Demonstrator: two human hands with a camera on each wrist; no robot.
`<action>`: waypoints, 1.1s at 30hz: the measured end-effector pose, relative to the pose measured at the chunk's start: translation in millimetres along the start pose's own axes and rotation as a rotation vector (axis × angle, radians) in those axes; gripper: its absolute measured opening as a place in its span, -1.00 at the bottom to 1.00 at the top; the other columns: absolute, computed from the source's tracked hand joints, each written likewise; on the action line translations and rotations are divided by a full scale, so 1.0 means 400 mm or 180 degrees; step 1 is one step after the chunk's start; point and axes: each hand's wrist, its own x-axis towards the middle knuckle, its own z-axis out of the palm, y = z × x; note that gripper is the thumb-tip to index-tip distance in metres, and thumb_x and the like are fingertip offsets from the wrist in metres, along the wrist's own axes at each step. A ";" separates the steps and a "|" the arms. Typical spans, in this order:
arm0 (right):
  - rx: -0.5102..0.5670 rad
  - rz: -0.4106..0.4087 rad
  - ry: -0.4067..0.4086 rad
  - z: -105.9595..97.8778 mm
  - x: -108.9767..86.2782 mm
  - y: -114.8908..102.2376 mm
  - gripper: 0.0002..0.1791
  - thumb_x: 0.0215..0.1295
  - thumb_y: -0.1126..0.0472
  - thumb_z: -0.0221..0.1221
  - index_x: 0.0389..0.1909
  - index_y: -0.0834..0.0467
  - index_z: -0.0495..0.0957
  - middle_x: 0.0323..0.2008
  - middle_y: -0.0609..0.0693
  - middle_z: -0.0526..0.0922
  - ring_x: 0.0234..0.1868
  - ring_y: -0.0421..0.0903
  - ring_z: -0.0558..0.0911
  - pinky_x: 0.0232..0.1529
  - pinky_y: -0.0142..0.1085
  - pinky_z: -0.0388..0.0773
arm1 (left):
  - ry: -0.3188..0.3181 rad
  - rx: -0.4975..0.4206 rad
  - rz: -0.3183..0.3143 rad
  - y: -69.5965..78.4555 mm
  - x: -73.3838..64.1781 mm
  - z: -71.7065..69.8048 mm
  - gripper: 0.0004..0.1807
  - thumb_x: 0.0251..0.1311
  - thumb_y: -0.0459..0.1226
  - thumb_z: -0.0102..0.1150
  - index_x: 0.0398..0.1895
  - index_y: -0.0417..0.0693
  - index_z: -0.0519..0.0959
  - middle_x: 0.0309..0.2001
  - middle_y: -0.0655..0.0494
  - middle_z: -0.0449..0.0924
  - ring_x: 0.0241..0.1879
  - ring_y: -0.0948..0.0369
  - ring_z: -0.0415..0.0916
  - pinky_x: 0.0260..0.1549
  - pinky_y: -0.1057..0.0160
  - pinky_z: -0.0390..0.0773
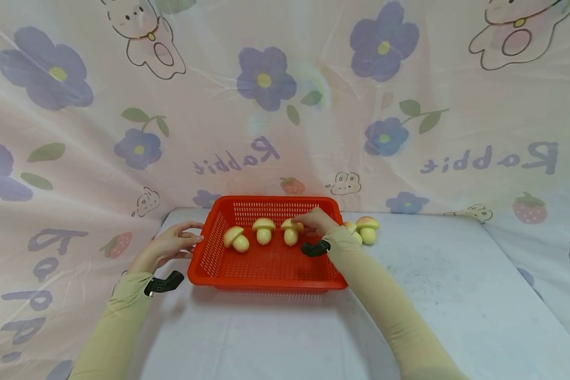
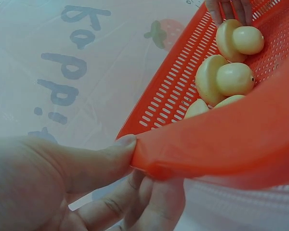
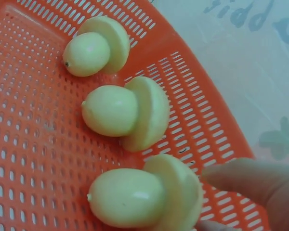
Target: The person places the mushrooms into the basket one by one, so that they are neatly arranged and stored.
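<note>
At the far left, the left hand (image 1: 168, 244) pinches the rim of the perforated red plastic basket (image 1: 266, 284), thumb against the edge and fingers beneath it. Inside, the leftmost toy mushroom (image 1: 240, 243) lies on a slant, cap toward the far left and stem toward the near right. Next, the middle toy mushroom (image 1: 263, 236) has its long axis running nearly front to back, cap at the far wall, stem toward the person. To its right, just apart, the third toy mushroom (image 1: 291, 237) lies in the basket in much the same direction, its rounded stem end facing the person. The right hand (image 1: 317, 221) touches that one's cap with a fingertip; I cannot tell whether the fingers pinch it. Outside the basket's right side, an orange-tinged toy mushroom (image 1: 368, 235) points its stem toward the person, beside a partly hidden toy mushroom (image 1: 356, 236).
</note>
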 end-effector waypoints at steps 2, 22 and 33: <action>0.0031 -0.0052 -0.0018 -0.006 -0.001 -0.001 -0.66 0.26 0.17 0.24 -0.02 0.28 0.57 0.04 0.11 0.50 0.10 0.18 0.47 0.18 0.00 0.38 | -0.0001 -0.0002 0.0000 -0.001 0.000 0.000 -0.38 0.33 -0.23 0.12 0.38 -0.16 0.15 -0.16 -0.07 0.57 -0.28 0.09 0.56 -0.27 0.16 0.64; 0.0838 -0.0539 -0.0242 -0.101 -0.085 -0.070 -0.50 0.41 0.26 0.06 0.29 0.37 0.24 0.28 0.28 0.28 0.30 0.27 0.26 0.29 -0.02 0.24 | 0.0009 -0.0004 -0.0037 -0.010 0.002 -0.003 -0.38 0.33 -0.22 0.13 0.37 -0.17 0.16 -0.17 -0.06 0.59 -0.28 0.09 0.58 -0.24 0.14 0.64; 0.0540 -0.0869 -0.0286 -0.183 -0.171 -0.093 -0.39 0.38 0.19 0.12 0.36 0.29 0.18 0.29 0.23 0.31 0.29 0.19 0.33 0.27 0.00 0.27 | -0.0002 -0.0015 -0.0017 -0.006 0.005 0.000 -0.40 0.33 -0.24 0.12 0.37 -0.17 0.16 -0.17 -0.05 0.59 -0.28 0.07 0.57 -0.24 0.14 0.64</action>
